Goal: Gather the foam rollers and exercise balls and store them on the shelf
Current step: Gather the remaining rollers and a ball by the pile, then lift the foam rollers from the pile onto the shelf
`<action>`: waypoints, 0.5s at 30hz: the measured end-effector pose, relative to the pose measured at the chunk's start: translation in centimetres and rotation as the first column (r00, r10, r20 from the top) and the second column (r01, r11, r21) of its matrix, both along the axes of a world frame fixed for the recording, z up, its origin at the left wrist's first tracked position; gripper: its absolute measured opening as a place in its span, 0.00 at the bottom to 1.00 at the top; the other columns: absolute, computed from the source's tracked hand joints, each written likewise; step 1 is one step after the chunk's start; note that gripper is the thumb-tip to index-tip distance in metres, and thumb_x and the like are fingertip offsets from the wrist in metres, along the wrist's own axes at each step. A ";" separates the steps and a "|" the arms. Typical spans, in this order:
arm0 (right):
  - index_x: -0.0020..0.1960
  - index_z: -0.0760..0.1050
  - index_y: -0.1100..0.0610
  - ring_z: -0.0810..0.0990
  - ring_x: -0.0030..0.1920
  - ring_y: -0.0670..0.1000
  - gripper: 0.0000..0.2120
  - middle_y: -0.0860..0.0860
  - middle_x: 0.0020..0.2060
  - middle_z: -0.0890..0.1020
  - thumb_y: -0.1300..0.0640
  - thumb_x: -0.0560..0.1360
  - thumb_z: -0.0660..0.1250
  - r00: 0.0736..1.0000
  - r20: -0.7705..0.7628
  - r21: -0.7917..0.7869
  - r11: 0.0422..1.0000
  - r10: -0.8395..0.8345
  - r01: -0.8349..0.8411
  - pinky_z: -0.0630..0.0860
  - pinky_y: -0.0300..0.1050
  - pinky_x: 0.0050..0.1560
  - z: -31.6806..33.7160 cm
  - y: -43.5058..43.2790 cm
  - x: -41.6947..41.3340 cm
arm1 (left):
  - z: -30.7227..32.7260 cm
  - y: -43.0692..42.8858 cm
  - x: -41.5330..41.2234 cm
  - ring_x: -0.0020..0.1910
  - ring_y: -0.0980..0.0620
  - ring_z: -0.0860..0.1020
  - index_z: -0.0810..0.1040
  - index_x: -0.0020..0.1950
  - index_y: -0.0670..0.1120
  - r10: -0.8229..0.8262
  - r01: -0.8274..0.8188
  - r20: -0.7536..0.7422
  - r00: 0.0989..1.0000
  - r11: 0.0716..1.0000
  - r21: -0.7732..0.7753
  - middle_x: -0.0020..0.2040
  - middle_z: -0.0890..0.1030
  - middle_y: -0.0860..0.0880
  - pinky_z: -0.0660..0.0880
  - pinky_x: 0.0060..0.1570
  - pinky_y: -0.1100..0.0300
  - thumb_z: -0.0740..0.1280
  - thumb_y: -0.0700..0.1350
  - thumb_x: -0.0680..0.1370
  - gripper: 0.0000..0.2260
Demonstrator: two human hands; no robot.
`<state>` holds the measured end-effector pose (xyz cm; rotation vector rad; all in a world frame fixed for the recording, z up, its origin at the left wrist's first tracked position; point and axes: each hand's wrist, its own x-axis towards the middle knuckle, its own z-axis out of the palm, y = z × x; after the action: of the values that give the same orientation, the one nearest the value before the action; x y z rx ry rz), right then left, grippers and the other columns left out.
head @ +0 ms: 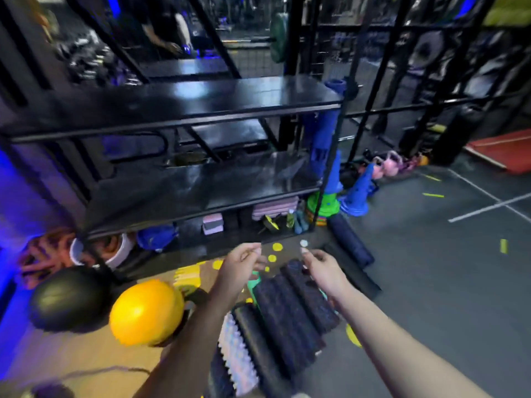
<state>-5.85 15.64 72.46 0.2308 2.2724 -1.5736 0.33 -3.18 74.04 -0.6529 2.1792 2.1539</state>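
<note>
**Trainee:** Gym flooring [431,254], dark with white lines, fills the right and lower frame. Why is the stock staged there?

**Instructor:** My judgement is that it keeps each lift short. Everything lies at the foot of the black shelf unit [172,122], which spans the centre of the frame. The black ball [66,300] and yellow ball [146,311] rest near each other at lower left, by the unit's left corner post. At lower centre, the speckled rollers [287,311], a smooth black roller [255,340] and a pale knobbed roller [235,351] lie side by side and parallel. Packed that way, they probably block one another from rolling. Two more dark rollers [349,239] lie on the floor right of centre, beside the unit's right post.

**Trainee:** Hand status?

**Instructor:** Both arms reach forward over the far end of the row.
- **Left hand [244,262]:** the fingers are loosely curled, the thumb is near the fingertips, and nothing is visible in its grasp.
- **Right hand [323,268]:** the fingers are relaxed and slightly bent above the end of a speckled roller. It holds nothing, and contact cannot be confirmed.

**Trainee:** Containers and contents?

**Instructor:** No roller or ball sits on any tier yet, so storage has not begun.
- **Bottom tier, below centre:** it holds a blue bag [156,237], a pink folded stack [274,208] and pink-and-grey blocks [212,224]. The smaller items beside the stack are too blurred to identify.
- **White tub [120,251], left of centre:** it holds something orange-brown that cannot be identified.
</note>
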 end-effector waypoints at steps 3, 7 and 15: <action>0.55 0.80 0.54 0.79 0.44 0.49 0.18 0.49 0.44 0.82 0.41 0.78 0.67 0.998 -0.027 0.032 0.998 -0.059 0.060 0.78 0.52 0.56 0.0 6.6 -2.4 | 0.9 5.2 -2.8 0.37 0.51 0.80 0.79 0.58 0.43 0.005 -0.005 0.011 1.000 1.000 0.018 0.47 0.83 0.42 0.74 0.28 0.67 0.63 0.41 0.84 0.07; 0.56 0.79 0.52 0.80 0.47 0.50 0.18 0.47 0.46 0.83 0.39 0.77 0.67 0.996 -0.021 0.068 0.994 -0.088 0.089 0.79 0.54 0.56 -1.1 12.0 -7.1 | 0.1 9.7 -6.8 0.44 0.44 0.83 0.81 0.56 0.46 -0.046 0.046 0.037 0.998 0.999 -0.012 0.50 0.86 0.40 0.77 0.35 0.62 0.65 0.46 0.83 0.07; 0.45 0.74 0.52 0.74 0.38 0.49 0.25 0.45 0.38 0.76 0.30 0.70 0.63 0.998 0.036 0.259 0.964 0.057 -0.064 0.68 0.41 0.37 -7.0 17.0 -18.0 | -6.9 14.4 -19.5 0.39 0.49 0.82 0.81 0.57 0.46 0.030 -0.033 0.191 0.981 0.999 0.011 0.48 0.86 0.41 0.75 0.37 0.58 0.66 0.45 0.82 0.06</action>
<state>-23.80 32.65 65.48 0.2470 2.4361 -1.2315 -19.13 11.22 67.16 -0.8591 2.0683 2.0236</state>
